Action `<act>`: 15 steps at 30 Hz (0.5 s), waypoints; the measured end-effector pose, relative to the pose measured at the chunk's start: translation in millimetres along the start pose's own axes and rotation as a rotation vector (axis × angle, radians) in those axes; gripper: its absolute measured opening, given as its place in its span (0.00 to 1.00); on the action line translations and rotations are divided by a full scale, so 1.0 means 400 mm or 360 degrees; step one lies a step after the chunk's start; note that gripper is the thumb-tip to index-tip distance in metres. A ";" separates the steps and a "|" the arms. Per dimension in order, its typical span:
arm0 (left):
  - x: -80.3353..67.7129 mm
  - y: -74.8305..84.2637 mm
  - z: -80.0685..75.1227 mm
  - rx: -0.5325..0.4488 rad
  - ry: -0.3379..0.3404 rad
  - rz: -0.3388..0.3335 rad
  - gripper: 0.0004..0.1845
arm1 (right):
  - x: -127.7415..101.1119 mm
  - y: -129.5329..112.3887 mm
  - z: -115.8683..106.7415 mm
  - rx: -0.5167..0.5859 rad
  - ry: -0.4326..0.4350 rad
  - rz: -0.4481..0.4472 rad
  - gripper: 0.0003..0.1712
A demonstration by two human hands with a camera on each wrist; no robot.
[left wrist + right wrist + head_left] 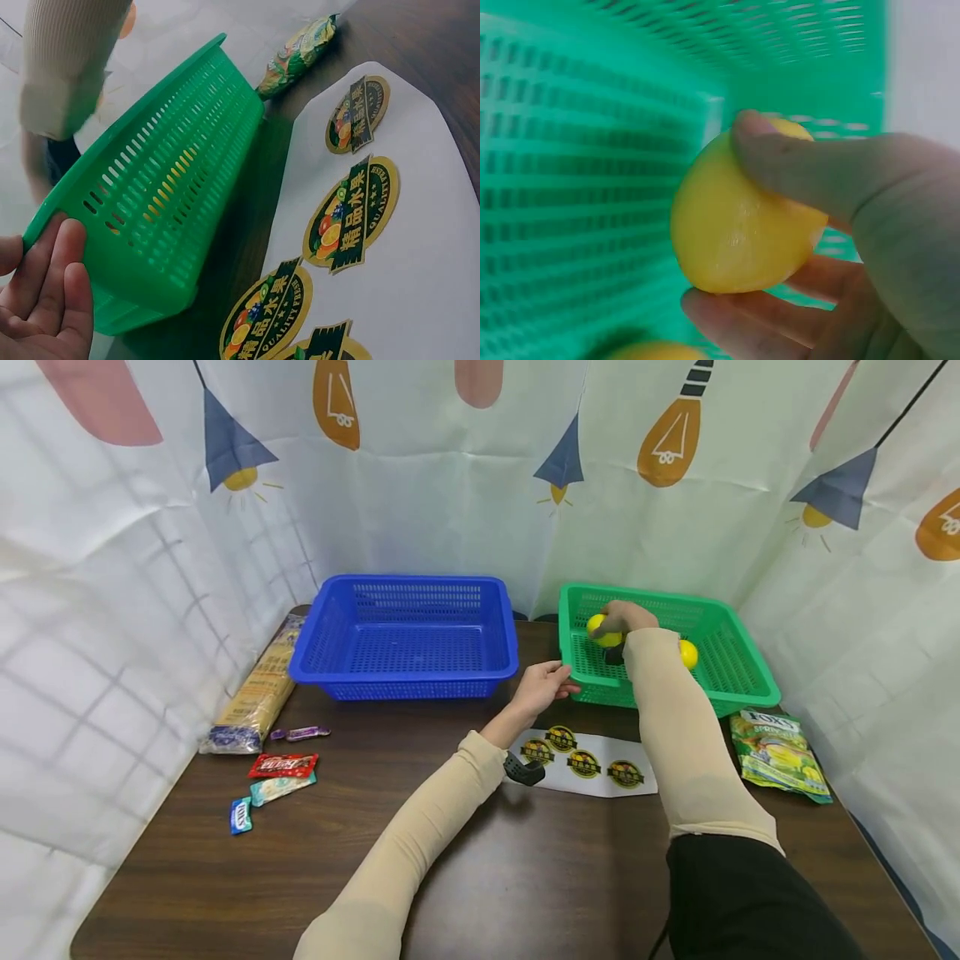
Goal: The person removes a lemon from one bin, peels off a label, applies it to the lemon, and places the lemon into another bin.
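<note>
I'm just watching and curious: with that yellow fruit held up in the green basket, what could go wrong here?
The right hand pinches the smooth lemon between thumb and fingertips only, so it might slip and drop onto the second lemon. The left hand merely touches the green basket corner, so the light basket could slide.

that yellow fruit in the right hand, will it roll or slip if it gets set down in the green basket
Probably rolls: the yellow fruit is rounded with no flat side. Its skin looks smooth and glossy, so it may slip, though the right hand pinches it between thumb and fingers. The green basket walls would likely stop it.
</note>
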State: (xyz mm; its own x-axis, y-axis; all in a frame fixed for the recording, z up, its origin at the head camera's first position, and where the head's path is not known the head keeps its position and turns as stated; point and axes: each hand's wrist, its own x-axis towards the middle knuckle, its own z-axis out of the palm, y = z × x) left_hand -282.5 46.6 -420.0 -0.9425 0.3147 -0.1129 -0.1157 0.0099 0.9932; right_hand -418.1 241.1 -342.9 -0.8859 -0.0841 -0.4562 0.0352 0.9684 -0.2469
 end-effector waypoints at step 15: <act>-0.041 0.002 -0.070 0.0274 -0.0077 0.0060 0.27 | -0.290 -0.132 -0.125 -0.0003 0.0770 -0.0444 0.36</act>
State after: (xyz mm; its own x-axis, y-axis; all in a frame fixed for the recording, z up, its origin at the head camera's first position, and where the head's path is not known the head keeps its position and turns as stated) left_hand -275.9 14.8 -418.0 -0.9285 0.3631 -0.0780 -0.0212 0.1580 0.9872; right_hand -340.3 211.6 -234.1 -0.9728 -0.2206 0.0706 -0.2316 0.9253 -0.3002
